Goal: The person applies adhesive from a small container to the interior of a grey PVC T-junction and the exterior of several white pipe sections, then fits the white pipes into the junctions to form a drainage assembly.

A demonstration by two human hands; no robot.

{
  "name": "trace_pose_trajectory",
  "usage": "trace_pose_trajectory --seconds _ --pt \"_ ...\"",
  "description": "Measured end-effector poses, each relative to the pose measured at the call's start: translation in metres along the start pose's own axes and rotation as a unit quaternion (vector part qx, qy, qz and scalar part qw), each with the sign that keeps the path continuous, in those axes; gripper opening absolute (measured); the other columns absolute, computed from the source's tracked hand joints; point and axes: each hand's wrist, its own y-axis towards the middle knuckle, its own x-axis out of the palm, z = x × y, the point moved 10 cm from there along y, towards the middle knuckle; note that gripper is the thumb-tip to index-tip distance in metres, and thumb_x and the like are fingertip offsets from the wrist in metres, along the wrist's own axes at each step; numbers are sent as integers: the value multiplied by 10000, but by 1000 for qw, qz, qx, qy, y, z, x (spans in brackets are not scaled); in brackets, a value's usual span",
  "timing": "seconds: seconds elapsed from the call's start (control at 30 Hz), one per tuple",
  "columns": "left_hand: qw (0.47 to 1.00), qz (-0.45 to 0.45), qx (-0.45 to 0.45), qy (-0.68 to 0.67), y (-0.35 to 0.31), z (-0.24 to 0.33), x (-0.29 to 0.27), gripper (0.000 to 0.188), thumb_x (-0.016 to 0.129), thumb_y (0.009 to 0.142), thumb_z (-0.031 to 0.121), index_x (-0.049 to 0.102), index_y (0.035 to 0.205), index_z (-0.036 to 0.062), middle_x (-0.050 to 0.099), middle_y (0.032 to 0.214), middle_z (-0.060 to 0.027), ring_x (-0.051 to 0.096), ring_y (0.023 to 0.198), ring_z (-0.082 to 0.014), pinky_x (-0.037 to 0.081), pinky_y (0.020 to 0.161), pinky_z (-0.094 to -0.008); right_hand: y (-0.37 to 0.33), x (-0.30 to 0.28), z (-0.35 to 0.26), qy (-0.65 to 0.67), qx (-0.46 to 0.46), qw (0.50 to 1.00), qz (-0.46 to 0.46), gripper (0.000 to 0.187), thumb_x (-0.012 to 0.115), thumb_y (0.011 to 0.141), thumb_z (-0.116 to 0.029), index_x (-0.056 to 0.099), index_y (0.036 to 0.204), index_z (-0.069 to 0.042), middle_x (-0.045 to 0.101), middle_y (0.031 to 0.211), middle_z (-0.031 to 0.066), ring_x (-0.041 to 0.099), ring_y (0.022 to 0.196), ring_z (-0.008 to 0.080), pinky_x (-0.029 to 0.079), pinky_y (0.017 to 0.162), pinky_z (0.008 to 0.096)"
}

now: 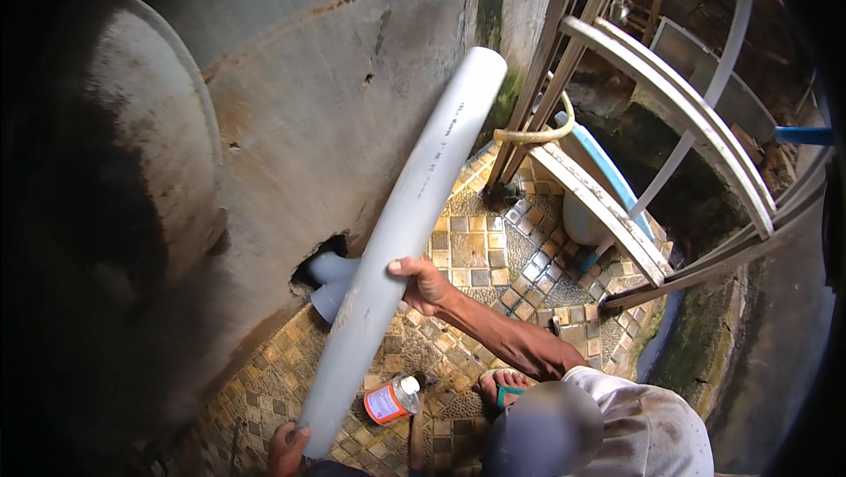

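Note:
A long grey plastic pipe (405,212) slants across the middle, its far end raised toward the upper right. Around its lower end, at the bottom edge, my left hand (286,448) is closed, only partly in view. My right hand (425,286) grips the pipe near the middle, thumb on top and the other fingers mostly hidden. Just behind the pipe, a grey pipe fitting (328,299) sticks out of a dark hole in the wall, partly covered by the pipe. Below my right hand stands a clear bottle (391,400) with an orange and white label and white cap.
A wooden-handled tool (417,442) lies beside the bottle, near my sandalled foot (502,384). The concrete wall (300,124) rises on the left with a round slab (167,115). At right, a pale wooden frame (679,93) leans over mosaic tiles (471,249); a yellowish hose (538,135) hangs there.

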Motion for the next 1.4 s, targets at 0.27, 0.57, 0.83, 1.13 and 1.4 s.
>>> trace_pose_trajectory --seconds 0.27,0.57,0.83,1.13,1.4 --pt "998 26 -37 -34 15 62 12 404 727 934 155 643 1185 -150 721 1006 -183 716 747 -184 626 632 -291 39 -94 -21 80 -35 993 83 574 757 906 -199 491 1326 89 621 1177 233 715 1086 335 636 1015 483" --pt "997 6 72 -32 95 216 83 214 705 926 81 654 1003 -112 711 893 -129 708 702 -170 636 623 -294 95 -207 -86 64 -144 965 209 564 782 968 -286 528 1326 69 650 1173 194 719 1047 298 663 922 471" --pt "994 1 102 -27 146 268 163 208 751 931 56 653 1020 -105 710 916 -123 707 737 -167 638 618 -290 109 -252 -101 48 -139 952 269 559 851 923 -330 600 1285 13 712 1123 120 734 959 258 657 863 448" --pt "976 114 183 -45 160 258 148 299 856 922 214 727 1067 -13 743 882 -38 696 820 -107 564 734 -275 115 -244 -85 41 -93 959 266 396 865 877 -273 683 1184 -101 700 1077 40 680 1011 218 576 981 439" --pt "948 241 204 42 179 191 127 638 846 895 231 572 1421 -6 603 1405 -210 578 1323 -333 449 1135 -461 132 -273 -84 19 -103 964 245 368 807 918 -283 689 1204 -84 722 1099 65 718 986 237 612 911 435"
